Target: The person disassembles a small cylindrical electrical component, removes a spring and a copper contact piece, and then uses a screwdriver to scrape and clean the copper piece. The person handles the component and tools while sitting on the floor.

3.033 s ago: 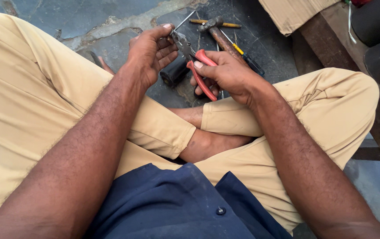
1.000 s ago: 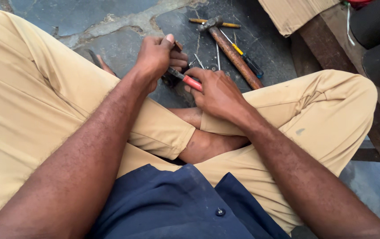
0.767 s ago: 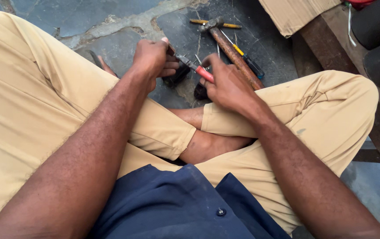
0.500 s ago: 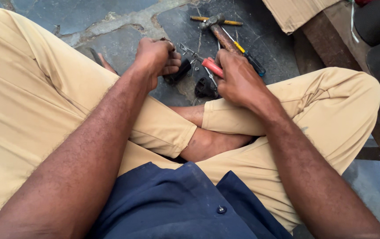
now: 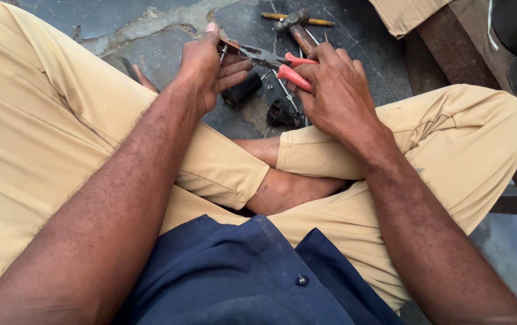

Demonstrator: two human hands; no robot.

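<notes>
Right hand [image 5: 336, 90]: fingers [image 5: 321, 60] wrapped around the red handles of a pair of pliers [image 5: 273, 62], grip closed. The pliers run leftward from this hand, their dark metal nose reaching the left hand [image 5: 210, 69]. Left hand: fingers [image 5: 237, 65] curled and pinched on a small brown-and-metal part [image 5: 227, 47] at the thumb tip; the pliers' nose meets that part, so the part sits between the left fingertips and the tool's tip. What exactly the part is cannot be told at this size. Both hands are held above the floor [image 5: 150, 42], in front of the crossed legs in tan trousers [image 5: 42, 132]. Directly below and between the hands, on the dark stone floor, lie a black cylindrical piece [image 5: 241, 93] and, just to its right, a black toothed component [image 5: 282, 113] with thin metal wires near it. Farther away, beyond the right hand, a hammer [image 5: 294, 27] with a wooden handle lies on the floor, and a yellow-handled tool [image 5: 297, 19] lies just behind its head. At far right stands a dark wooden beam [image 5: 451, 54], with a piece of cardboard [image 5: 406, 13] beside it. Nearest the camera is a navy shirt [image 5: 240, 283].
</notes>
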